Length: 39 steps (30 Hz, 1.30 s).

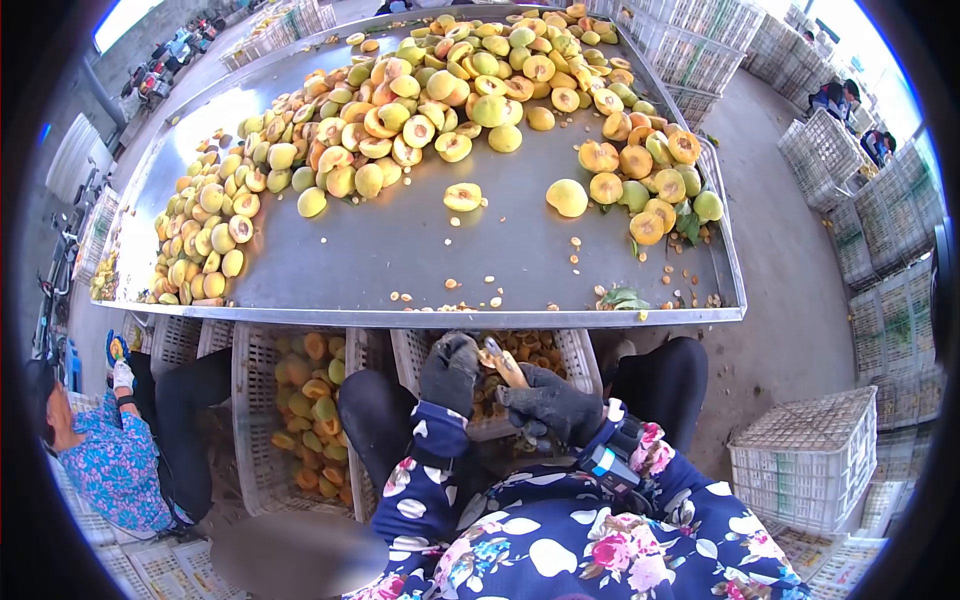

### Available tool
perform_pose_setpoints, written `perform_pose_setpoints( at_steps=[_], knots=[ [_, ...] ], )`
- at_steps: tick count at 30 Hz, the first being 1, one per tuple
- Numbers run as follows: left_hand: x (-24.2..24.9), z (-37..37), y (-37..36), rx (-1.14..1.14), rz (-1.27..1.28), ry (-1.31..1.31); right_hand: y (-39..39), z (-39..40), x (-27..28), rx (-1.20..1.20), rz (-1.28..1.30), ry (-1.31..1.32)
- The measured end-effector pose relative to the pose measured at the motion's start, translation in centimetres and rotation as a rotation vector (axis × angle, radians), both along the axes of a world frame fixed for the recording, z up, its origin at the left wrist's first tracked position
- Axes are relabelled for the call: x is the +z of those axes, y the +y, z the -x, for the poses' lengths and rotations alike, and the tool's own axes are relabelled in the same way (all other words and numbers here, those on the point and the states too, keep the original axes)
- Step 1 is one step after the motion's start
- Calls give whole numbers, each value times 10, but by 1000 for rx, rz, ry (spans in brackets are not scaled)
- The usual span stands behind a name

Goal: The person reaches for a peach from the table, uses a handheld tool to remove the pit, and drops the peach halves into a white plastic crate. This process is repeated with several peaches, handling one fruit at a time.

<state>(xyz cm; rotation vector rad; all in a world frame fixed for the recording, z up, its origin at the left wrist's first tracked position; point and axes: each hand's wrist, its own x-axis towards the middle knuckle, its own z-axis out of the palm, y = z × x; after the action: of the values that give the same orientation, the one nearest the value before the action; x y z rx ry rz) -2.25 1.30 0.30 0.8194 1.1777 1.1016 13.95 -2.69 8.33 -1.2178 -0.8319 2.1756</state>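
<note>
Both my hands wear dark grey gloves and are held close together over a crate, just below the table's front edge. My left hand (pixel 450 374) is closed, its fingers curled in; what it grips, if anything, is hidden. My right hand (pixel 552 402) is wrapped round the wooden handle of a small tool (pixel 508 366), whose top end points toward my left hand. Under them the white crate (pixel 411 345) holds small brownish pieces. Halved and whole yellow-green fruits (pixel 400 110) are heaped on the metal table (pixel 380 245) ahead.
A crate (pixel 247 430) of halved fruit stands left of my legs. Beyond it sits a co-worker (pixel 115 455) in a blue patterned top. An upturned crate (pixel 805 450) is at the right, with stacked crates (pixel 895 310) behind. The table's raised rim (pixel 480 318) runs before my hands.
</note>
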Motion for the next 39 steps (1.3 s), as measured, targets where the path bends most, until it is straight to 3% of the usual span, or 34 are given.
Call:
perform_pose_setpoints(
  at_steps=[2,3,5,7,9,11,14,17,18,21,22,23,24,26,27,29,32,33,34,36,39],
  knots=[
    [17,1,-2,-26,-498,606,-1,-8,-24,64,-96,-275],
    [31,3,-4,-38,-408,573,-1,-13,-22,131,-25,-449],
    [61,16,-8,-61,-228,503,-4,-27,-26,256,-151,-567],
    [83,40,-7,231,-347,552,-11,-41,-44,378,-283,-660],
    [107,86,3,227,-596,949,-14,-50,-58,446,-430,-690],
    [95,149,20,31,-110,1196,-16,-56,-70,551,-606,-745],
    [113,144,43,-197,-132,1603,-21,-59,-80,558,-677,-676],
    [63,140,110,-95,-241,1108,-21,-57,-86,495,-581,-643],
    [52,125,137,-99,-248,1091,-20,-57,-86,489,-554,-625],
    [80,32,199,-239,-13,1124,-26,-53,-110,481,-600,-695],
    [82,5,219,-258,-24,1254,-23,-54,-114,462,-636,-713],
    [71,-12,239,-277,-35,1384,-17,-54,-98,532,-567,-703],
    [18,-16,269,-101,-181,1459,-15,-54,-101,501,-627,-669],
    [10,-49,286,-182,44,1465,-22,-52,-117,441,-738,-606],
    [7,-59,286,-144,-58,1399,-26,-50,-133,441,-686,-680],
    [8,-70,276,-69,-245,1261,-18,-50,-113,496,-623,-668],
    [25,-72,259,-205,-16,518,-16,-52,-87,462,-684,-633],
    [35,-71,246,-271,71,0,-17,-52,-84,429,-730,-619],
    [39,-52,249,-452,131,-130,-19,-51,-91,415,-674,-591],
    [81,-47,208,-347,243,-612,-24,-51,-112,389,-563,-535],
    [98,-21,161,-140,326,-829,-22,-63,-95,230,-616,-339]
  ],
)
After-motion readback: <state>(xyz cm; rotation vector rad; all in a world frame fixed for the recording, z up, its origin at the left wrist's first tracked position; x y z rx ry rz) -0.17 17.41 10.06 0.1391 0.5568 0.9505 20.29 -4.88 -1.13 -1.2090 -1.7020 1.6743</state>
